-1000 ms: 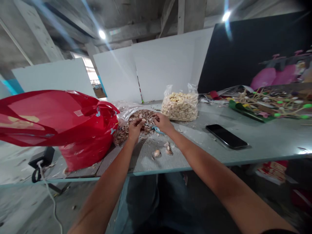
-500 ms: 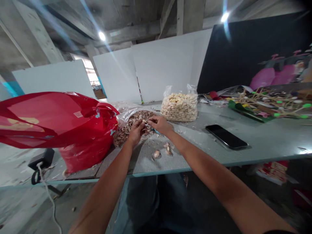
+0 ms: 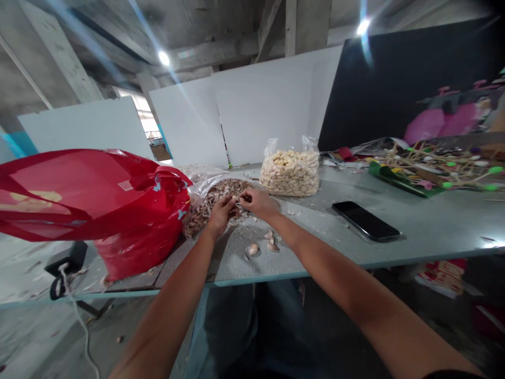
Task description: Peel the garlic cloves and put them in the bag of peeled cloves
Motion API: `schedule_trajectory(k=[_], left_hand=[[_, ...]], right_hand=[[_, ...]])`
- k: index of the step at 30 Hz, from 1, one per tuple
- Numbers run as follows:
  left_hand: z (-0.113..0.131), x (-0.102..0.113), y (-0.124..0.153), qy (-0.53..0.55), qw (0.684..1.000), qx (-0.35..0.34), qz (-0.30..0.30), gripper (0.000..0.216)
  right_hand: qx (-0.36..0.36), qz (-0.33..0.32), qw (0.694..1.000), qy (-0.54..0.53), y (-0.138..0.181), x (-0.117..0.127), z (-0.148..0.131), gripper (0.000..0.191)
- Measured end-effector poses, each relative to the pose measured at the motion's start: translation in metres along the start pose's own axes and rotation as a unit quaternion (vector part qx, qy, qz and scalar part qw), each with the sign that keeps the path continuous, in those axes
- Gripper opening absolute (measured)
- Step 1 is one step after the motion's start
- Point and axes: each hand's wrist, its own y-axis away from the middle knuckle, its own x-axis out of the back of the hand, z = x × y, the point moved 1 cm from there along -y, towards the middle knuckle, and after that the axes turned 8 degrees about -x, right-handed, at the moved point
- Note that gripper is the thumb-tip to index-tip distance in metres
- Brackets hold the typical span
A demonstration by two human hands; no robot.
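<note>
My left hand (image 3: 220,213) and my right hand (image 3: 257,203) meet over a clear bag of garlic skins (image 3: 205,205) on the grey table (image 3: 414,226). Between the fingertips of both hands is a small pale garlic clove (image 3: 235,199); the left fingers pinch it and the right fingers press against it. Three loose cloves (image 3: 261,243) lie on the table just in front of my hands. A clear bag of peeled cloves (image 3: 291,171) stands behind my right hand.
A big red plastic bag (image 3: 94,202) fills the table's left side. A black phone (image 3: 365,220) lies to the right. Coloured sticks and paper flowers (image 3: 434,168) clutter the far right. White boards (image 3: 252,105) stand behind. A black adapter with cable (image 3: 65,263) hangs at the left.
My hands have drawn together, right moving left to meet the left at the clove. The blue tool seen under my right hand a second ago is out of sight.
</note>
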Motion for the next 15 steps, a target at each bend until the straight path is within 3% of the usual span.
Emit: schedule_trajectory(k=[5, 15], left_hand=[[-0.0006, 0.0012, -0.0002, 0.056, 0.998, 0.009, 0.009, 0.039], [-0.0020, 0.0023, -0.0016, 0.042, 0.999, 0.009, 0.016, 0.043]], right_hand=[[-0.007, 0.024, 1.000, -0.003, -0.0013, 0.0008, 0.0001, 0.016], [0.029, -0.012, 0.999, -0.014, -0.0004, 0.0008, -0.0007, 0.021]])
